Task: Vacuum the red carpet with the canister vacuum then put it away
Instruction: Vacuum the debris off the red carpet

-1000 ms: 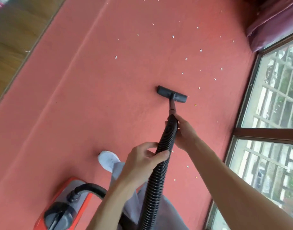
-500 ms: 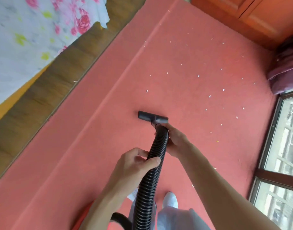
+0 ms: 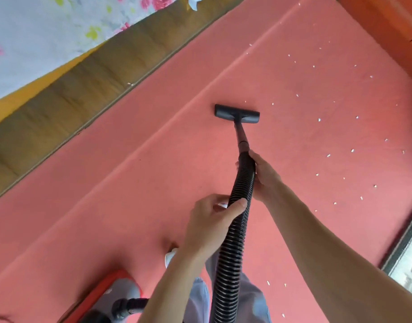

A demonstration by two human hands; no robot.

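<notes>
Floor head: my black floor head (image 3: pixel 237 114) lies flat on the red carpet (image 3: pixel 142 183), just right of a long crease (image 3: pixel 177 115) that runs slantwise across it.
Wand and hose: a short wand (image 3: pixel 241 136) rises from the head to the ribbed black hose (image 3: pixel 233 241), which runs down between my arms and out of view at the bottom edge.
Canister: the red and grey canister (image 3: pixel 111 297) sits on the carpet at lower left, near my left leg.
Carpet edges: on the left the carpet ends at a strip of wooden floor (image 3: pixel 72 96); on the right it meets a dark window frame (image 3: pixel 408 241); at the far right corner stands an orange wooden cabinet (image 3: pixel 387 26).
Open room: bare carpet lies left of the head and ahead of it.
Right hand: my right hand (image 3: pixel 263 173) wraps round the top end of the hose, just below the wand.
Left hand: my left hand (image 3: pixel 209 222) grasps the hose lower down, thumb across the ribs, fingers curled behind.
Scraps: small white scraps (image 3: pixel 319 119) dot the carpet right of the head, and a few lie by my right leg.
Around: a floral sheet (image 3: pixel 48 31) hangs above the wooden floor; 1 white shoe (image 3: pixel 170 256) shows below my left wrist.
</notes>
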